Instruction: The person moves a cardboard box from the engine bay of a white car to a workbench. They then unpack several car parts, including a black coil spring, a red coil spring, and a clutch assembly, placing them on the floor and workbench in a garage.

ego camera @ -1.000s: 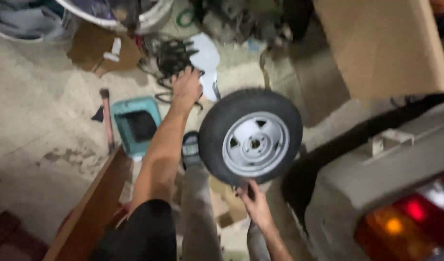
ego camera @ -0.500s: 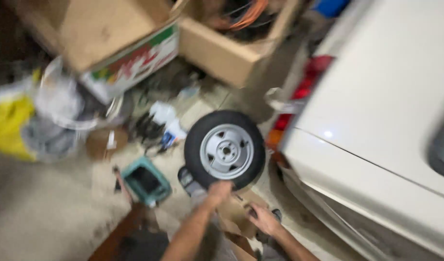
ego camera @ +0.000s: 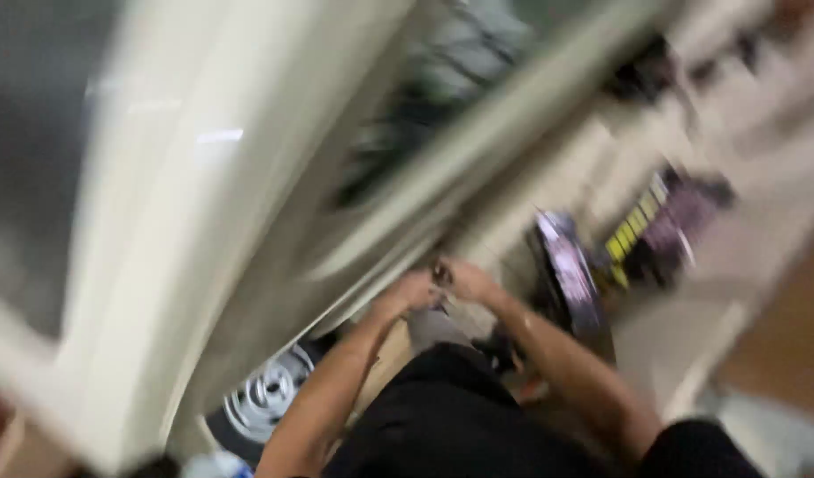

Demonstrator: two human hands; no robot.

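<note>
Wheel (ego camera: pixel 267 396) with a silver rim and black tyre sits low at the left, beside the pale car body (ego camera: pixel 172 265). Both the left hand (ego camera: pixel 413 289) and the right hand (ego camera: pixel 464 279) meet near the car's edge, well above the wheel; blur hides whether their fingers grip anything.

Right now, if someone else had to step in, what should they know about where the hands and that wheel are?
Picture is heavily blurred.
Left hand and right hand: raised together in front of the body, close to the pale car body; whether they grip anything cannot be told.
Wheel: black tyre, silver rim, low beside the car, in neither hand.
Done: wheel is out of the hands.
Left: whether it is mounted cannot be told; check that first.
</note>
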